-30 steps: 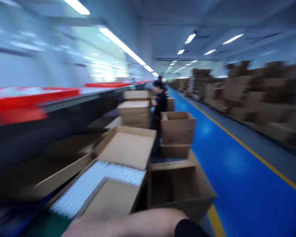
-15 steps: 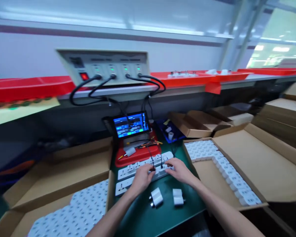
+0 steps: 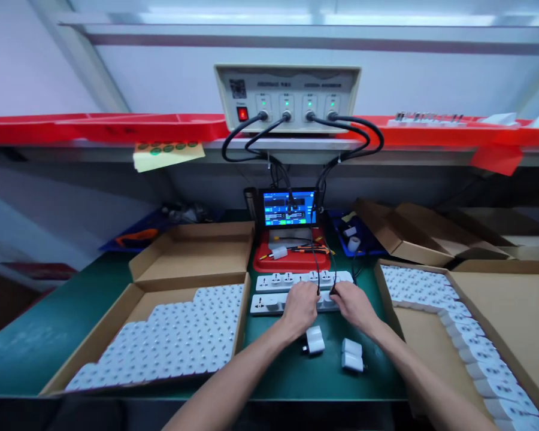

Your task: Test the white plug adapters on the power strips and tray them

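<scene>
Both my hands rest on the nearer of two white power strips (image 3: 269, 303) on the green bench. My left hand (image 3: 300, 305) has its fingers curled over something plugged into that strip, with a black cable rising from it. My right hand (image 3: 353, 305) is likewise closed on a plugged-in piece beside it. What each grips is hidden under the fingers. Loose white chargers lie just in front: one (image 3: 315, 339) below my left hand and two (image 3: 352, 355) below my right wrist. The farther power strip (image 3: 291, 279) lies behind.
A cardboard box (image 3: 193, 278) of several white chargers (image 3: 175, 338) sits left; another box (image 3: 512, 311) with chargers (image 3: 435, 293) sits right. Behind are a small screen (image 3: 288, 208), a red tray (image 3: 291, 260), and a beige tester (image 3: 287, 99) with black cables (image 3: 341, 134) on the shelf.
The view swung from the aisle to the bench, then further left so the strips are centred. Both hands stay on the near strip; the loose chargers have not moved.
</scene>
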The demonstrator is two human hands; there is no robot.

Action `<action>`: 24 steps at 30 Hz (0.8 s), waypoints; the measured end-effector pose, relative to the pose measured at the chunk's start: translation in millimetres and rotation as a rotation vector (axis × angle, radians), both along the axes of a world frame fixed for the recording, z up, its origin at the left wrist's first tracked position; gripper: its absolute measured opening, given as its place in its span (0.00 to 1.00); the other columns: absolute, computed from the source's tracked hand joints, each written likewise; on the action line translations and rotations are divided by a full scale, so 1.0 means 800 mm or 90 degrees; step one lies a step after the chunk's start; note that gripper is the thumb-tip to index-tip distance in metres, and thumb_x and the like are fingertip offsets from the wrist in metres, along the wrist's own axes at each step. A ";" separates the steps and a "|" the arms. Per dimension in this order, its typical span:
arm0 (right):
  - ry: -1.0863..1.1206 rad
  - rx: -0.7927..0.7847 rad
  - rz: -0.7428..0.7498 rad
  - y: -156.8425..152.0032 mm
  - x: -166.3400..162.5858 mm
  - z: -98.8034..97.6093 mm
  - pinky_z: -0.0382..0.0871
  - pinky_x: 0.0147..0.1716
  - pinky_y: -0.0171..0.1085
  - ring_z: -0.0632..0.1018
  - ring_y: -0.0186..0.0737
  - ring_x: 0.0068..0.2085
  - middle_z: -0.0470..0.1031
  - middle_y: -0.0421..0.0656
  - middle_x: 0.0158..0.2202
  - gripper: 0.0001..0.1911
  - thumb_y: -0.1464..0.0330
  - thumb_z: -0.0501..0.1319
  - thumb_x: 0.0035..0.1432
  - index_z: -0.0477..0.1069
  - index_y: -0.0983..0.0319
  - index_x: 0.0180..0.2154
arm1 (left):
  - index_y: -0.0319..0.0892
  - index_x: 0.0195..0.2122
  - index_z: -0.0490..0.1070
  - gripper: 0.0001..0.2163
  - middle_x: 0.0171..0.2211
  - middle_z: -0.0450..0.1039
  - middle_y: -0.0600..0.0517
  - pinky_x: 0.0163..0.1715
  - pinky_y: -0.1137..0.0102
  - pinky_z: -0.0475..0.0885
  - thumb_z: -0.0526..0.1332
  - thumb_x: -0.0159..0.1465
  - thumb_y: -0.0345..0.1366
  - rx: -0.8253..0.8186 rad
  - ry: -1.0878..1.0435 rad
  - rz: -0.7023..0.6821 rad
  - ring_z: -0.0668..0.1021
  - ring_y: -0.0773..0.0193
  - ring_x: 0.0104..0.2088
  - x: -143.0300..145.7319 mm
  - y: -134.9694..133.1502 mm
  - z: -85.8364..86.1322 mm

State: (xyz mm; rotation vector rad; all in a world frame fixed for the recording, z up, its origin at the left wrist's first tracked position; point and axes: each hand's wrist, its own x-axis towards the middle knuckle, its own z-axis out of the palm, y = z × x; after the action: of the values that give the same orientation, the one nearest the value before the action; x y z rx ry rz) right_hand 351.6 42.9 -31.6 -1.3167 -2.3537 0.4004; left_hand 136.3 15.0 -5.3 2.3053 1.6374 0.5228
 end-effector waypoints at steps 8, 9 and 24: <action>0.145 -0.115 0.080 -0.003 -0.053 0.048 0.67 0.42 0.39 0.80 0.45 0.41 0.83 0.44 0.38 0.07 0.69 0.64 0.70 0.79 0.59 0.37 | 0.43 0.32 0.76 0.11 0.35 0.79 0.49 0.41 0.66 0.69 0.60 0.72 0.36 -0.027 -0.248 0.097 0.78 0.59 0.38 -0.125 -0.019 0.034; 0.156 -0.130 0.090 -0.002 -0.067 0.052 0.67 0.42 0.39 0.81 0.45 0.41 0.84 0.43 0.38 0.07 0.70 0.65 0.69 0.80 0.59 0.37 | 0.43 0.32 0.76 0.10 0.34 0.79 0.50 0.40 0.66 0.68 0.61 0.71 0.37 -0.047 -0.254 0.117 0.78 0.59 0.36 -0.143 -0.021 0.036; 0.084 -0.142 0.098 0.013 -0.154 0.042 0.65 0.39 0.37 0.79 0.42 0.38 0.83 0.44 0.37 0.07 0.71 0.66 0.70 0.82 0.61 0.37 | 0.43 0.31 0.78 0.09 0.30 0.80 0.52 0.38 0.68 0.65 0.62 0.68 0.36 -0.116 -0.249 0.127 0.78 0.60 0.34 -0.177 -0.020 0.025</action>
State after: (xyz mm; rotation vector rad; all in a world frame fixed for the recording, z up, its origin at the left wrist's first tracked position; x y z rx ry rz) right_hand 228.5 53.0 2.2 -1.1660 -2.3585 0.7927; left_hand -4.9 -1.1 15.1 1.7843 1.6462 0.7773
